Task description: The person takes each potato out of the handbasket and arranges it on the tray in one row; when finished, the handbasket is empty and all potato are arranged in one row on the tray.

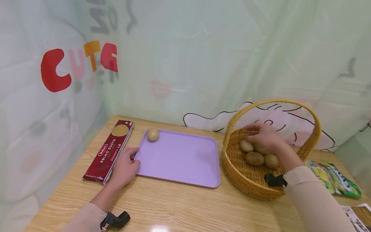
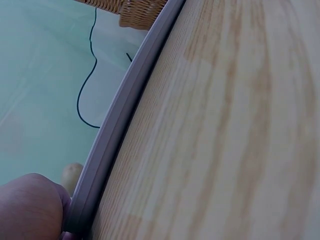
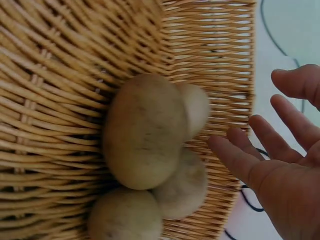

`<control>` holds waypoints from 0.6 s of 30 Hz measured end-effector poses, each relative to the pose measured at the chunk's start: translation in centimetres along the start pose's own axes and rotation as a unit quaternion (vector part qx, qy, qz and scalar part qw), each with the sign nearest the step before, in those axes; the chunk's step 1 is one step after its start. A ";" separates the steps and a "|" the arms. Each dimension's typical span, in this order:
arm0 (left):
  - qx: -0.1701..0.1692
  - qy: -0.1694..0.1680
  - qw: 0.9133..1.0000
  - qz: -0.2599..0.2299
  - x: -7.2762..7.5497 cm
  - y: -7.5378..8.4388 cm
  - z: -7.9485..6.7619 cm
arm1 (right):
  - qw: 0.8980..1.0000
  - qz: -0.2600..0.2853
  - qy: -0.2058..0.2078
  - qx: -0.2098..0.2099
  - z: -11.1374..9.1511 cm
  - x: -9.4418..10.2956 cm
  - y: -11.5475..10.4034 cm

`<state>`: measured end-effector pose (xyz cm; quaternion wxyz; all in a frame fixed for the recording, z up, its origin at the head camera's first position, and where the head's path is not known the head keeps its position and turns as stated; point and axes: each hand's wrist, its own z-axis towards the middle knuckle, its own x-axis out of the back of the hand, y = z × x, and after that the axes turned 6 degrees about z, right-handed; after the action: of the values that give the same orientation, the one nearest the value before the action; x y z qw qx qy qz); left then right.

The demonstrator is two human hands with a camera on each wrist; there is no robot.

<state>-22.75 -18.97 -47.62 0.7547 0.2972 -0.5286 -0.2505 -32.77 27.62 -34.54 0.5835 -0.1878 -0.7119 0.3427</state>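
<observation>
My left hand [image 1: 126, 166] pinches the left edge of a flat purple tray [image 1: 181, 160]. In the left wrist view, the thumb [image 2: 32, 207] lies against the tray's rim [image 2: 117, 112]. One potato [image 1: 153, 134] sits in the tray's far left corner. On the right, my right hand [image 1: 264, 137] reaches under the handle of a wicker basket [image 1: 243, 178], over several potatoes [image 1: 254, 158]. The right wrist view shows its fingers [image 3: 240, 162] spread and loosely bent beside a large potato [image 3: 145, 132], nothing in the palm.
A dark red spaghetti packet [image 1: 109, 151] lies left of the tray, close to my left hand. Right of the basket are a green and yellow packet [image 1: 335, 179] and a white and brown package [image 1: 366, 222]. A printed curtain [image 1: 184, 57] hangs behind the wooden table [image 1: 180, 211].
</observation>
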 end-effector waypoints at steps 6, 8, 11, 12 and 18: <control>0.002 -0.002 1.000 0.003 -0.2 0.0 0.0 | 1.000 -0.016 -0.004 -0.010 0.6 -0.7 1.2; 0.002 -0.003 1.000 0.003 -0.2 0.1 0.0 | 1.000 -0.013 -0.009 -0.006 0.7 -0.9 1.4; 0.000 -0.001 1.000 0.003 -0.1 0.1 -0.1 | 1.000 -0.009 -0.011 0.004 0.8 -1.2 1.6; -0.001 0.000 1.000 0.002 -0.1 0.2 -0.1 | 1.000 -0.001 -0.013 0.008 0.8 -1.3 1.6; -0.009 0.007 1.000 0.008 0.0 0.2 0.0 | 0.997 0.064 -0.027 -0.036 0.8 -2.3 1.9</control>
<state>-22.74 -18.87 -47.49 0.7631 0.2875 -0.5234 -0.2469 -33.20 27.22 -37.53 0.5336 -0.2444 -0.7257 0.3590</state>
